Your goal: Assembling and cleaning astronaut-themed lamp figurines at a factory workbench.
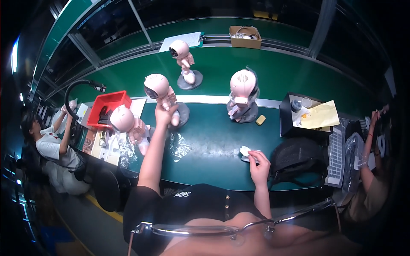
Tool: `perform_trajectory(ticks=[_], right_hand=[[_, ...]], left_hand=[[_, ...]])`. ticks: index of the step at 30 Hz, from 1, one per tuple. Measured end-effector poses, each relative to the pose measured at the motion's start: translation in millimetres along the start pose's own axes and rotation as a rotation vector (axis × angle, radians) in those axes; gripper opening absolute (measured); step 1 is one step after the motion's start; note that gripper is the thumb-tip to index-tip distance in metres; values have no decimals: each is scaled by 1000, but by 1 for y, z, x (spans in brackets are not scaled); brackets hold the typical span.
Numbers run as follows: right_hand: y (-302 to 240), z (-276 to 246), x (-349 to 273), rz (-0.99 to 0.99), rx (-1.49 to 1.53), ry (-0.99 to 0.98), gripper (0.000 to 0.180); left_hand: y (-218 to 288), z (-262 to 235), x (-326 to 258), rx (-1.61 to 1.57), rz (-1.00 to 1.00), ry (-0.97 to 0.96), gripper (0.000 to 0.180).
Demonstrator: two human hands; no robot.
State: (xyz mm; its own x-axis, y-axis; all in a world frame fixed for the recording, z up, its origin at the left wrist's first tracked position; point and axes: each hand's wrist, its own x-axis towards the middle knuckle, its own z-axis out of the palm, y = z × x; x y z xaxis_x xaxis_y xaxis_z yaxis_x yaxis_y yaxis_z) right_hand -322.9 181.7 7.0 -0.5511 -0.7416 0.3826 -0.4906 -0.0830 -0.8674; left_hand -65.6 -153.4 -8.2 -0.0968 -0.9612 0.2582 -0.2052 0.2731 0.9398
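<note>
My left hand (165,114) is wrapped round the body of a pale pink astronaut figurine (157,86), which stands on a grey base at the left middle of the bench. Low over the right part of the bench, my right hand (259,164) pinches a crumpled white wipe (244,150). A second figurine (121,118) leans by my left forearm. Farther back stands another astronaut figurine (185,62) on a grey base. One more figurine (243,84), its back turned to me, is right of centre, with a small yellow block (260,120) beside its base.
Crinkled clear plastic (179,147) lies near my left forearm. At left are a red bin (112,100) and a seated person (57,141). A black box (285,112), a black backpack (299,160) and a keyboard (335,155) line the right, beside another person's arm (370,141).
</note>
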Motion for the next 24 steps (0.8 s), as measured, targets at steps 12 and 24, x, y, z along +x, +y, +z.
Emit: perform_trajectory(ticks=[12, 24], right_hand=[[3, -3, -2, 34, 27, 26, 14], [8, -1, -2, 58, -25, 111, 14]], left_hand=[[106, 163, 68, 75, 563, -111, 39], [102, 354, 108, -85, 662, -515, 33]])
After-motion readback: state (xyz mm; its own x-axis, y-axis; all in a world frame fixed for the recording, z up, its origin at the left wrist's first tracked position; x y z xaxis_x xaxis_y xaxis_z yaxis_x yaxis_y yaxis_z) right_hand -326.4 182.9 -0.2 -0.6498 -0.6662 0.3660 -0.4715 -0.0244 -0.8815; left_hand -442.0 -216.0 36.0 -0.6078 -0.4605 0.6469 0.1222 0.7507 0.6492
